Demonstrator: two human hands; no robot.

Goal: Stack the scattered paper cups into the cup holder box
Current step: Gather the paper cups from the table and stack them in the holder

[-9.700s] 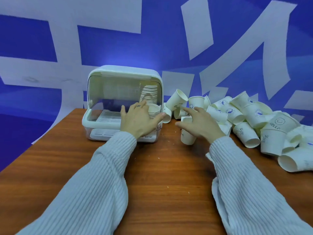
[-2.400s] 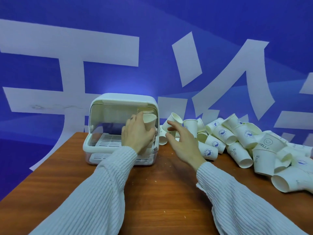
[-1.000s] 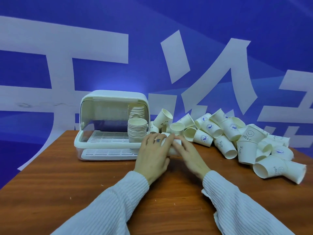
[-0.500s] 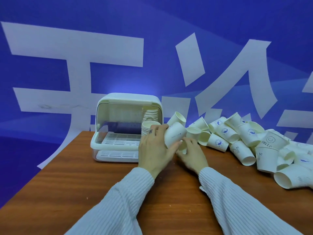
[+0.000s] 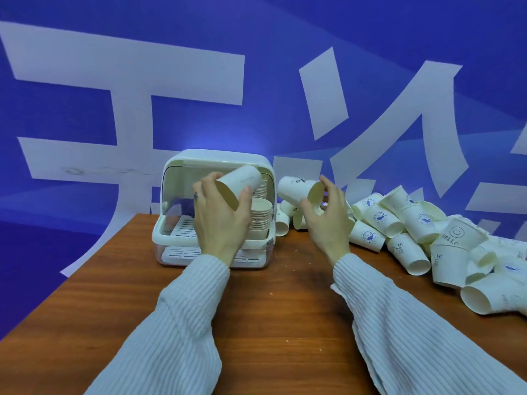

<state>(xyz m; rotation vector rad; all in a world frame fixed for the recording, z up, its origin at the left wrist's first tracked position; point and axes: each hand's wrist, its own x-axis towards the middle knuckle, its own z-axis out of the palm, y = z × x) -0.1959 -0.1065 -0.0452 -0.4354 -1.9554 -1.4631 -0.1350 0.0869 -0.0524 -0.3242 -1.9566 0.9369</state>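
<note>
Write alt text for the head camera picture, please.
A person's left hand and right hand each hold a tilted white paper cup before an open white plastic cup holder box holding stacked cups; loose cups litter the brown wooden table.

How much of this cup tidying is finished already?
Only a start: two stacks stand inside the cup holder box. The left hand holds one cup, the right hand another. The big pile of loose cups on the table remains.
</note>
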